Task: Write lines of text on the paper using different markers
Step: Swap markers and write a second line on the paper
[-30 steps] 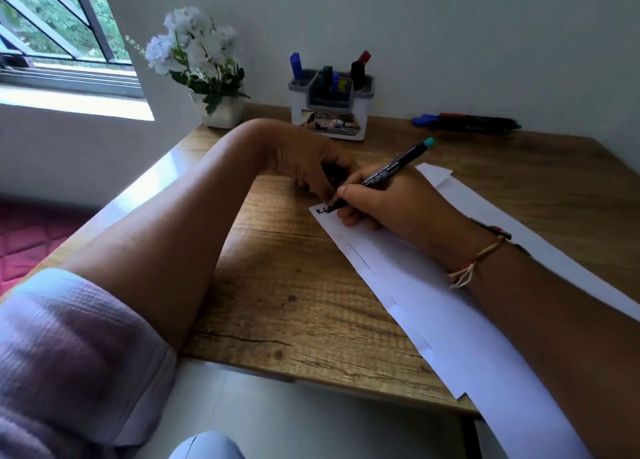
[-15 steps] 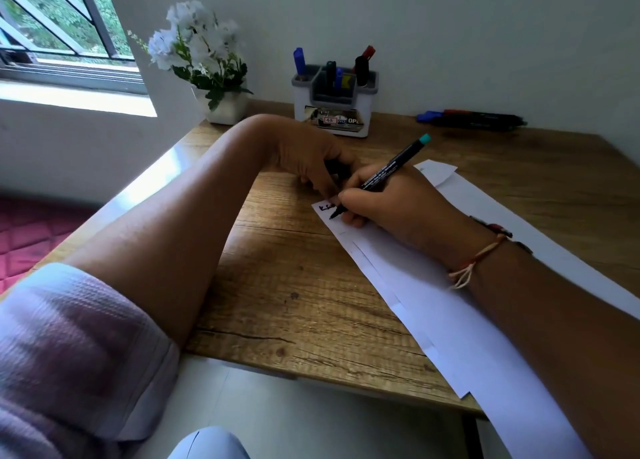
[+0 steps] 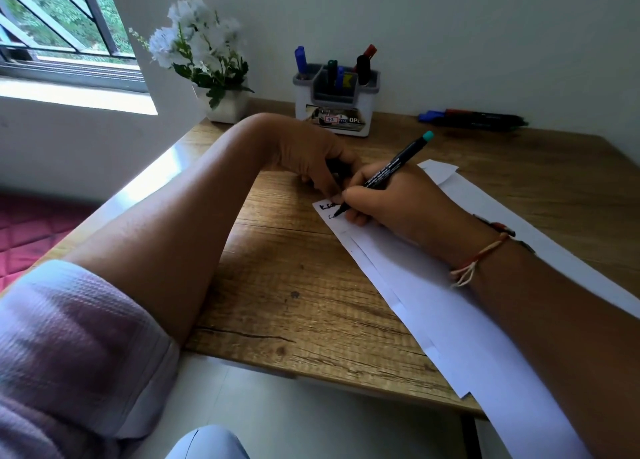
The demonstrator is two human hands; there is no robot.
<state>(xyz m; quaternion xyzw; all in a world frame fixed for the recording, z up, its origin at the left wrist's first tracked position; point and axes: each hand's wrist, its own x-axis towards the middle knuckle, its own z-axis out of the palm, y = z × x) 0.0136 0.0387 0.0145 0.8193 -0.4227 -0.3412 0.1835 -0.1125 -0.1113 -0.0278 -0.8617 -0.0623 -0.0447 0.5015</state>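
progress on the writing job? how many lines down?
Done: one line of bold black writing at the paper's top corner. In hand: the right hand has the marker tip just below that line, starting a second. The left hand steadies the corner. Left: most of the sheet, other markers in the holder.

White paper [image 3: 433,306] showing black lettering [image 3: 327,205] on a wood-grain brown table [image 3: 294,285].
A black marker [image 3: 384,172] is showing a teal end; the sleeve [image 3: 69,347] is looking pale lilac.

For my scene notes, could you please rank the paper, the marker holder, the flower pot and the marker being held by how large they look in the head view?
1. paper, largest by far, though also nearest.
2. marker holder.
3. flower pot, smaller, partly hidden by leaves.
4. marker in the right hand: long but thin, so its place against the pot is unsure.
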